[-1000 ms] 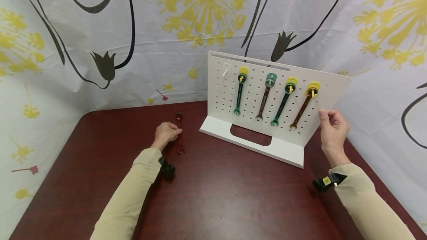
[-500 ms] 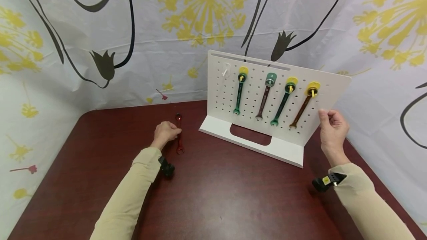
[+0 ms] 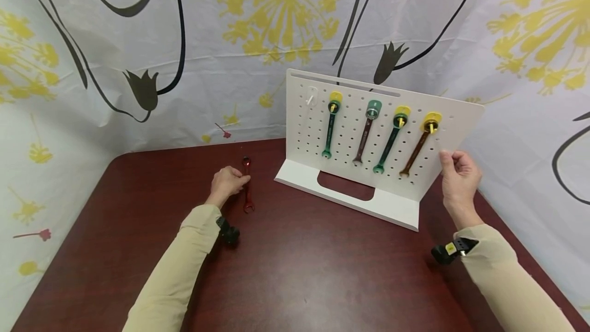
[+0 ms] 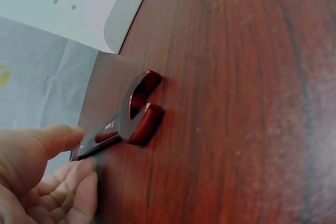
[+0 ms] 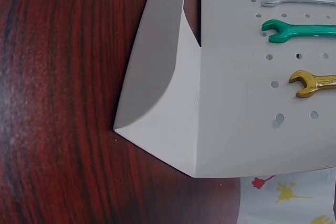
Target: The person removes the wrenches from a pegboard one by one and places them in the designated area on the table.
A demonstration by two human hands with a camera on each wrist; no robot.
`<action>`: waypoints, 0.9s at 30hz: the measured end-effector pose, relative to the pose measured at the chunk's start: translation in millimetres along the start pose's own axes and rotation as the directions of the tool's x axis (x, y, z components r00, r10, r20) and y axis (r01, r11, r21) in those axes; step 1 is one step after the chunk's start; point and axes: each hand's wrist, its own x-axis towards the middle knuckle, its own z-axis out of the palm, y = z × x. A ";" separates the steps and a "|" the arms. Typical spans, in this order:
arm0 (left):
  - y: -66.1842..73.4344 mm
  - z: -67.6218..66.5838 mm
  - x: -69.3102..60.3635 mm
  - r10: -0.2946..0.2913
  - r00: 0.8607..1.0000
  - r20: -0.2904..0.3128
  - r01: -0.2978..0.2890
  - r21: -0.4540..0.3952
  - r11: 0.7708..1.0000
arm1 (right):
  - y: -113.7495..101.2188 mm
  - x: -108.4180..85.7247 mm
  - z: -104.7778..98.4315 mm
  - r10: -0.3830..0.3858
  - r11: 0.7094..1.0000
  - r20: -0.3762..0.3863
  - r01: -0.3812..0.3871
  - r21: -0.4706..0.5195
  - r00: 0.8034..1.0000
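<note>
My left hand (image 3: pixel 227 183) pinches the shank of a red combination wrench (image 4: pixel 131 114) between thumb and fingers, at the left of the board. The wrench's open end points toward me and its ring end away. At the right, my right hand (image 3: pixel 461 178) grips the side edge of a white pegboard (image 3: pixel 350 163), thumb on the front face. Several wrenches hang on the board: a green wrench (image 3: pixel 329 135), a silver-grey wrench (image 3: pixel 363 140), another green wrench (image 3: pixel 387 148) and a gold wrench (image 3: pixel 415 152). A white hook (image 3: pixel 312 97) at the board's upper left holds nothing.
The pegboard stands on a white base (image 3: pixel 295 177) with a cut-out, on a dark red wooden table (image 3: pixel 295 270). A patterned curtain (image 3: pixel 203 40) hangs behind and along both sides.
Almost nothing differs. The left hand and the red wrench have shifted very slightly within the head view, along with the whole scene; both grips are the same.
</note>
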 end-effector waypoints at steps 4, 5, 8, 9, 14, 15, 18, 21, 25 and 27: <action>3.0 3.0 -1.3 0.058 0.994 -0.091 -0.058 0.008 0.998 | 8.8 3.3 -2.7 0.015 1.000 -0.011 -0.015 -0.002 1.000; 4.6 4.6 -1.6 0.080 0.990 -0.114 -0.081 -0.002 0.997 | 11.0 4.1 -3.4 0.018 1.000 -0.014 -0.018 -0.002 1.000; 11.3 10.7 -2.4 0.127 0.978 -0.168 -0.142 -0.081 0.986 | 15.9 5.6 -4.8 0.018 1.000 -0.021 -0.018 -0.009 1.000; 14.3 12.7 -3.0 0.145 0.973 -0.178 -0.167 -0.115 0.979 | 16.7 5.7 -5.0 0.017 1.000 -0.021 -0.017 -0.014 1.000; 33.1 23.6 -7.8 0.217 0.958 -0.190 -0.264 -0.278 0.924 | 15.7 4.7 -4.1 0.009 1.000 -0.015 -0.009 -0.014 1.000; 37.2 25.9 -9.1 0.230 0.955 -0.189 -0.279 -0.303 0.911 | 13.8 4.0 -3.6 0.006 1.000 -0.012 -0.006 -0.013 1.000; 49.7 32.6 -12.8 0.258 0.945 -0.201 -0.316 -0.354 0.880 | 5.9 1.4 -1.3 0.001 1.000 -0.004 -0.001 -0.008 1.000; 61.8 39.2 -16.5 0.286 0.934 -0.214 -0.350 -0.396 0.849 | -1.5 -1.1 0.3 0.004 1.000 0.004 -0.004 0.003 1.000; 77.4 46.9 -21.1 0.313 0.922 -0.227 -0.385 -0.458 0.802 | 0.2 -0.3 -0.2 0.008 1.000 0.001 -0.008 0.008 1.000; 84.4 50.8 -22.5 0.320 0.919 -0.230 -0.393 -0.481 0.784 | 5.1 1.2 -1.0 0.008 1.000 -0.004 -0.008 0.008 1.000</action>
